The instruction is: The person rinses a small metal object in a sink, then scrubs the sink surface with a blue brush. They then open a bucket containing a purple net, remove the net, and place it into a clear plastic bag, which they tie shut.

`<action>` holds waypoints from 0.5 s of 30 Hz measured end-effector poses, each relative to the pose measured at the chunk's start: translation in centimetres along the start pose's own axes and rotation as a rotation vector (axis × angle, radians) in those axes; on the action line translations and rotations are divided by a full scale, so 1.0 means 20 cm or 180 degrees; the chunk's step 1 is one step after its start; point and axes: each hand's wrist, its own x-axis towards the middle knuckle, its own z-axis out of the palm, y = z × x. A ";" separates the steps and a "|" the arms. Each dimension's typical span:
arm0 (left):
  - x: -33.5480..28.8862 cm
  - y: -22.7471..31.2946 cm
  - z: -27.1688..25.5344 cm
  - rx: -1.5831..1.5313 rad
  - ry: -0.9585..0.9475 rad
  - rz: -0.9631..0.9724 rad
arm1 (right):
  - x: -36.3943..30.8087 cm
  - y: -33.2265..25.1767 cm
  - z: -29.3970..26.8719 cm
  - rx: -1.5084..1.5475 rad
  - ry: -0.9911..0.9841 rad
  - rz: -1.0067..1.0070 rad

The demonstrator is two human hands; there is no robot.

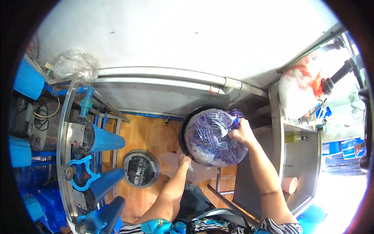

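A full plastic bag (pixel 212 138) with purple print sits in the mouth of a round black bin (pixel 182 136), bulging over its rim. My right hand (pixel 241 133) is closed around the bag's gathered neck, on the right side. Beside the bin's near left edge, my left hand (pixel 185 160) is closed; what its fingers hold is hidden. Thin translucent plastic (pixel 169 162) spreads around and below that hand. The bag's underside and the bin's inside are out of sight.
A round dark lid-like container (pixel 141 168) stands on the wood-look floor (pixel 134 134). Blue filter housings (pixel 103 138) on a metal frame line the left. White pipes (pixel 156 73) cross the wall. A metal cabinet (pixel 298 163) with an orange cup (pixel 289 185) stands right.
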 end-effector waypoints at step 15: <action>0.02 -0.12 -0.15 0.0111 -0.0839 0.0393 | -0.43 -0.63 -0.49 0.0742 0.1498 -0.0405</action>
